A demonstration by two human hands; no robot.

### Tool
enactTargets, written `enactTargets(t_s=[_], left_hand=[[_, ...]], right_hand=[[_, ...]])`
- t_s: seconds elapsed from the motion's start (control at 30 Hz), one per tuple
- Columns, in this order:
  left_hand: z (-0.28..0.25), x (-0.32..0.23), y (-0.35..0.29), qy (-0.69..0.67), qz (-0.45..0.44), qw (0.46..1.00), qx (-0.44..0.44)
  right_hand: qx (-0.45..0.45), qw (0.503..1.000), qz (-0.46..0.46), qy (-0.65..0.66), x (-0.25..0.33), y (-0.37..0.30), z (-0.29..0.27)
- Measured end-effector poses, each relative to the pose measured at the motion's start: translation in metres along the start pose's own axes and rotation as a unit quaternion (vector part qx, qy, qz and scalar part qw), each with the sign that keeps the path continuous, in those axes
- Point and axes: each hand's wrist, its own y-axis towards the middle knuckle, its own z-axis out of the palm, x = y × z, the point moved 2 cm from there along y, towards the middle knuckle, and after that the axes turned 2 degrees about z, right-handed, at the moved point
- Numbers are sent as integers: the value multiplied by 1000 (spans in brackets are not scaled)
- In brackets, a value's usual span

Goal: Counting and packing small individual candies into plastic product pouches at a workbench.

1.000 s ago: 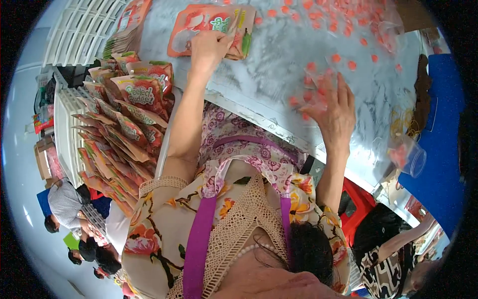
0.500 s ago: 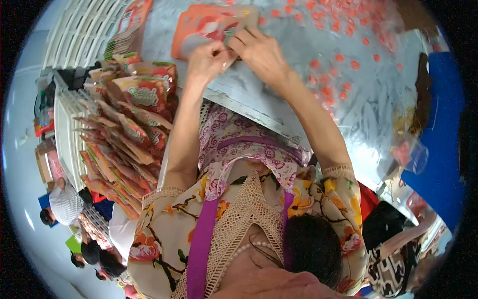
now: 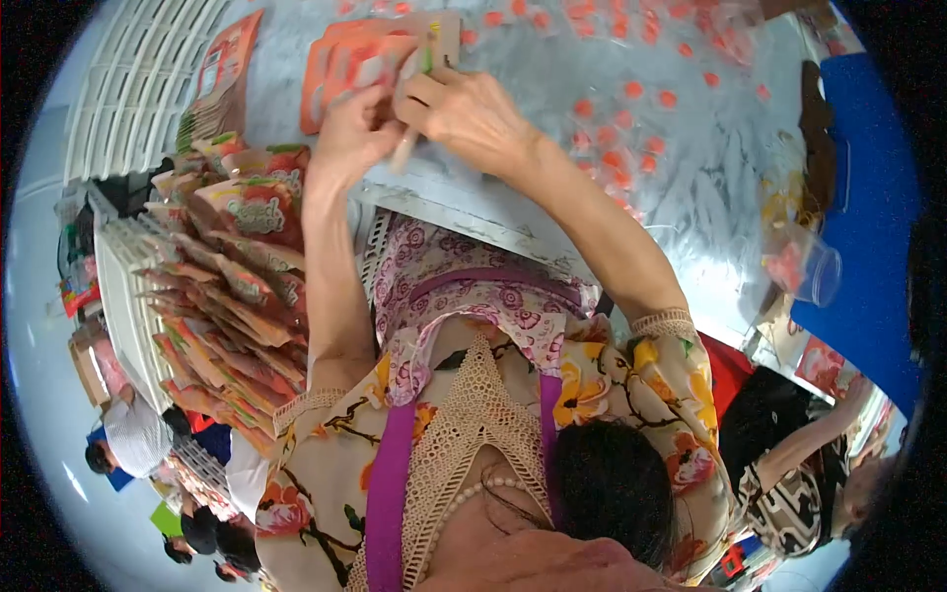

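Over the table's front part, my left hand and my right hand are close together, fingers pinched on a printed pouch. The pouch stands tilted, nearly edge-on, and its pale lower edge shows below my fingers. Motion blur and my hands hide much of it. Just beyond my left hand, more orange and red pouches lie flat, overlapping on the metal table.
A white crate packed with filled pouches stands at my left. Flat pouches are stacked near a white rack. Small red wrapped pieces lie scattered to the right. A clear plastic cup is at the right edge.
The whole view has shifted, so most things appear farther left. Between my hands the pouch has turned more edge-on, and both hands still grip it.
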Motion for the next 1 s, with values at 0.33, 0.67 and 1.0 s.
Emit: enactTargets(t_s=[0.33,0.67,1.0], left_hand=[[14,-26,-7,295,73,932,-199],[29,-42,-8,350,239,893,-150],[-6,-48,9,209,177,941,-198]], right_hand=[[22,999,-10,20,26,-22,-3],[68,986,148,-44,17,-18,-6],[162,973,162,5,42,-39,-42]])
